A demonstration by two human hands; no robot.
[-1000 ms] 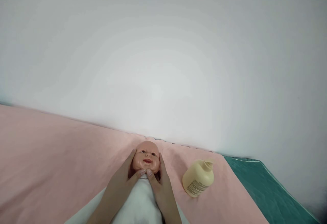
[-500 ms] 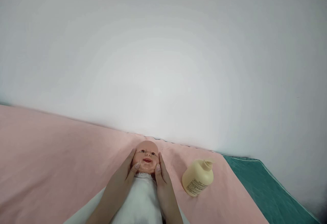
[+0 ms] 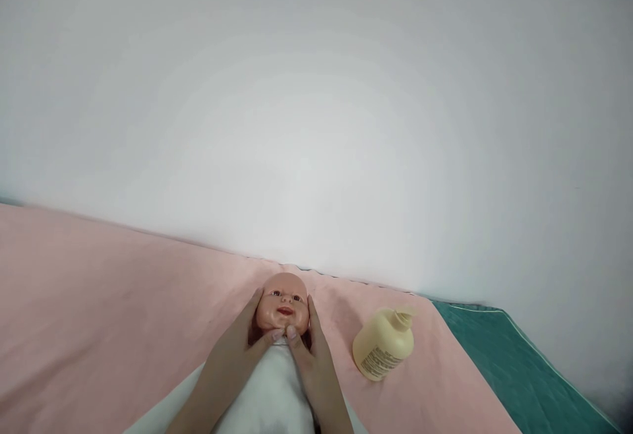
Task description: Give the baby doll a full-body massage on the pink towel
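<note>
A baby doll (image 3: pixel 284 295) lies face up on the pink cloth, its bald head toward the wall and its body in white clothing. My left hand (image 3: pixel 250 332) cups the left side of the head, thumb resting under the chin. On the other side my right hand (image 3: pixel 310 338) does the same, its thumb at the chin close to the left thumb. The fingers of both hands run along the cheeks and ears and are partly hidden behind the head. The doll's lower body is out of the frame.
Right of the doll, a pale yellow pump bottle (image 3: pixel 383 345) with printed text stands on the pink cloth (image 3: pixel 123 302). Green fabric (image 3: pixel 514 355) shows at the right. A white wall (image 3: pixel 316 124) rises behind the cloth's far edge.
Both thumbs have moved from the doll's lower cheeks down and inward to the middle of its chin. The head and the bottle have stayed in place.
</note>
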